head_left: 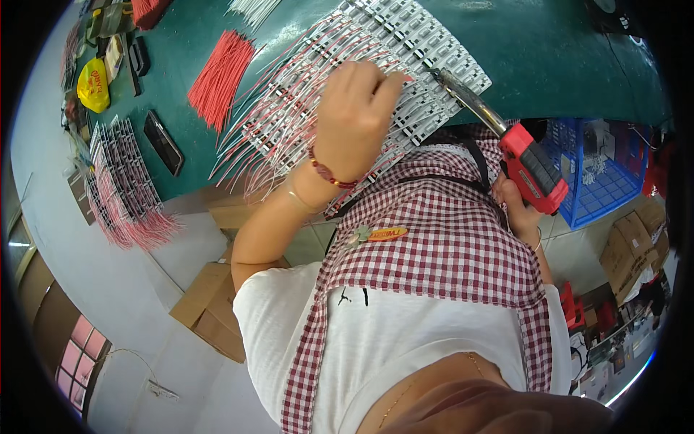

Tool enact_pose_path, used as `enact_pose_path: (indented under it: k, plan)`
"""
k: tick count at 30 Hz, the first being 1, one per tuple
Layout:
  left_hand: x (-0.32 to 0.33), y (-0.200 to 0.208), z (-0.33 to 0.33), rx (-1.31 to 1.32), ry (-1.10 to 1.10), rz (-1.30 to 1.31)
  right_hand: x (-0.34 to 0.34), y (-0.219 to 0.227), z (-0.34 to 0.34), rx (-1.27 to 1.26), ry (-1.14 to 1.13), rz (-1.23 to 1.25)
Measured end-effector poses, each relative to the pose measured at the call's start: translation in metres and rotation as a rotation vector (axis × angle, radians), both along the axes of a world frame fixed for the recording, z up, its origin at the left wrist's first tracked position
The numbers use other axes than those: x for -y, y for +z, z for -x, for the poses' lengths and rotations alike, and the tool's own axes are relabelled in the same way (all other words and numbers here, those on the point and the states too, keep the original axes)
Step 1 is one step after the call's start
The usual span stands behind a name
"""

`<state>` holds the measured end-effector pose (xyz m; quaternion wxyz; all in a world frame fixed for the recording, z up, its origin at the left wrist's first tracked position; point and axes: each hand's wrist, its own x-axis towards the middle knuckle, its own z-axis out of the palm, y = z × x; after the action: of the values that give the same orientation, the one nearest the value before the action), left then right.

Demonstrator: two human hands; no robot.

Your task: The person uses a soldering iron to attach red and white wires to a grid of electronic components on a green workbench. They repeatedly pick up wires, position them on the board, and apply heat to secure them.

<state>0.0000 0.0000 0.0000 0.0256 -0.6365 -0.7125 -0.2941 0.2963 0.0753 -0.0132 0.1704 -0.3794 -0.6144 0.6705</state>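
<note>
A panel [452, 54] of many small grey-white pieces in rows lies at the bench's near edge, with thin red and white wires fanning off its left side. My left hand [354, 108] is over the panel, fingers closed together near a row; a bit of red shows at the fingertips, but what they hold is too small to make out. My right hand [517, 202] is wrapped round a red and dark-grey soldering gun [531, 170]. Its metal barrel points up and left, and the tip is at the panel's right part, just right of my left fingers.
On the green bench [549, 65] lie a bundle of red wires [220, 79], white wires [253, 9], a phone [164, 143] and a yellow bag [93, 85]. Another wired panel [123, 173] overhangs the left edge. A blue crate [593, 173] and cardboard boxes [213, 311] stand below.
</note>
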Motion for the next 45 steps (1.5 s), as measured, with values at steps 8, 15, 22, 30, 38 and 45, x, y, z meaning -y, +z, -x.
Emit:
enact_pose_path:
  k: [8,15,22,30,38,45]
  plan:
    - [0.001,-0.012,-0.003,-0.024,-0.015,0.014,0.012,-0.011,0.005,0.036,-0.025,0.009]
    - [0.000,-0.014,-0.007,-0.032,0.000,0.027,0.011,-0.015,0.001,0.126,0.020,-0.061]
    - [-0.001,-0.012,-0.008,-0.038,0.002,0.059,0.009,-0.015,-0.004,0.073,0.022,-0.055]
    - [-0.003,-0.008,-0.008,-0.051,-0.004,0.114,0.010,-0.012,-0.001,0.075,0.015,-0.079]
    - [-0.002,-0.007,-0.011,-0.041,0.012,0.102,0.008,-0.009,0.009,0.108,0.094,-0.211]
    - [-0.002,-0.008,-0.011,-0.055,0.015,0.089,0.009,-0.014,-0.006,0.045,0.000,-0.055]
